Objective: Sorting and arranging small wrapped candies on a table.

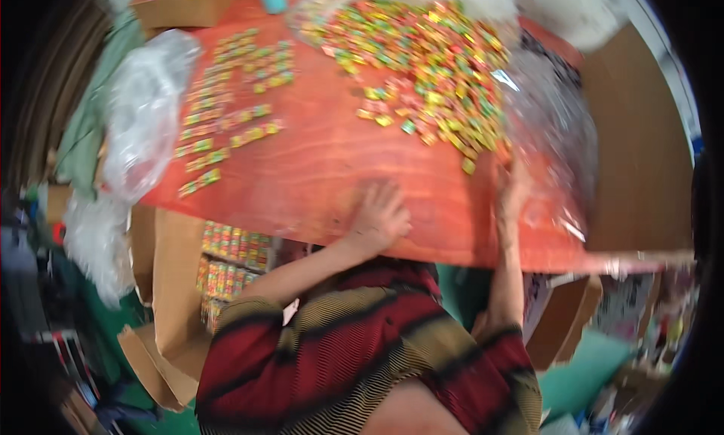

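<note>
A big loose pile of small, brightly coloured wrapped pieces [430, 54], like candies, covers the far right of the red table [317, 156]. My left hand [382, 215] lies near the table's front edge, fingers apart, holding nothing. At the pile's lower right edge is my right hand [513, 182], blurred and turned on its side, its fingers stretched toward the pieces. Nothing shows in its grasp. Short rows of the same wrapped pieces [207, 107] lie on the table's left side.
Clear plastic bags [151, 111] hang at the left edge. More plastic [554, 133] and a tall cardboard panel [637, 141] border the right. An open carton [177, 284] below the table holds rows of colourful pieces. Another box [185, 9] stands at the far left.
</note>
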### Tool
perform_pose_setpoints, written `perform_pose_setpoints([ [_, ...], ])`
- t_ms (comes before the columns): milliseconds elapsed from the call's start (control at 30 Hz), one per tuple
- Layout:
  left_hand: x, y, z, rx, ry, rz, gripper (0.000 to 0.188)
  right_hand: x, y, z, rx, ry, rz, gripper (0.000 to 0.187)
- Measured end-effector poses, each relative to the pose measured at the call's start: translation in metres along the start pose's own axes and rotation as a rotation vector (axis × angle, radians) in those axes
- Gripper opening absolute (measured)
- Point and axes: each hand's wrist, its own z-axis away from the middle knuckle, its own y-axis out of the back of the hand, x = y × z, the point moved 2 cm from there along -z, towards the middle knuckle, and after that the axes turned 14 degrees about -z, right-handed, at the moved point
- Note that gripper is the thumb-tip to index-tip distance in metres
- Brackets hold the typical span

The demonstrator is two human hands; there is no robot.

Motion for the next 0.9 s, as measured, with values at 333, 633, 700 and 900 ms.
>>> perform_pose_setpoints([
  [333,-0.013,0.013,0.013,-0.084,0.100,0.079,0.036,-0.071,0.015,0.073,-0.265,0.055,-0.061,0.021],
  [633,0.005,0.007,-0.006,-0.221,0.001,0.054,0.056,-0.015,0.033,0.076,-0.243,-0.072,0.185,0.023],
  [700,0.006,0.002,-0.008,-0.261,-0.013,0.074,0.055,-0.010,0.039,0.070,-0.204,-0.087,0.328,0.023],
  [900,0.001,0.002,-0.006,-0.275,-0.037,0.045,0.054,-0.064,0.006,0.066,-0.413,-0.004,-0.070,0.023],
])
